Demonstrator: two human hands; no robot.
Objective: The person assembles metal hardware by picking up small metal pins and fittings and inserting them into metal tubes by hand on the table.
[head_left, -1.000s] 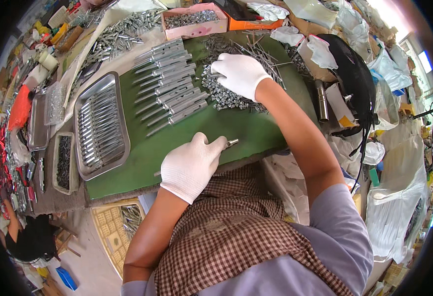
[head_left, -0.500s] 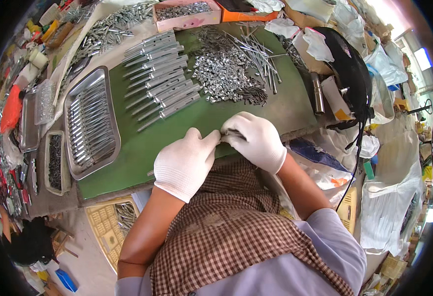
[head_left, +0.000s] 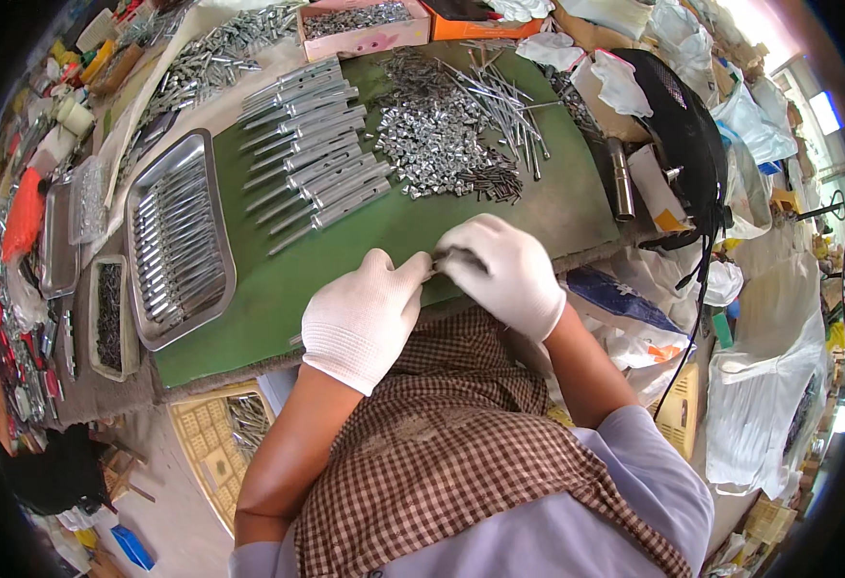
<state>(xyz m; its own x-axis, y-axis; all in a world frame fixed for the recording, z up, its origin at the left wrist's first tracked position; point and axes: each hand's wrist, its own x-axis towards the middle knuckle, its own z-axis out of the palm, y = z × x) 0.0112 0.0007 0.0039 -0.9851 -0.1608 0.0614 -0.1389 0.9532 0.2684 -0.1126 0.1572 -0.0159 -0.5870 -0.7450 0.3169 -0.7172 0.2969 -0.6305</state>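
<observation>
Both my hands wear white knit gloves and meet over the green mat's near edge. My left hand is closed around a slim metal rod; only a bit of it shows beside the wrist, the rest hidden under the glove. My right hand, slightly blurred, has its fingers curled together at the left fingertips, on a small dark piece too hidden to name. Beyond them lies a heap of small silvery metal pieces, with short dark screws at its near right. Rows of silvery metal shafts with pointed rods lie left of the heap.
A steel tray holds a row of metal rods at the left, beside a narrow box of dark screws. Long thin rods lie loose at the mat's far right. A black mesh-covered object and a metal cylinder stand right.
My right hand has turned and shifted slightly to the right and toward me, its fingers still at the left fingertips. My left hand stays nearly in place.
</observation>
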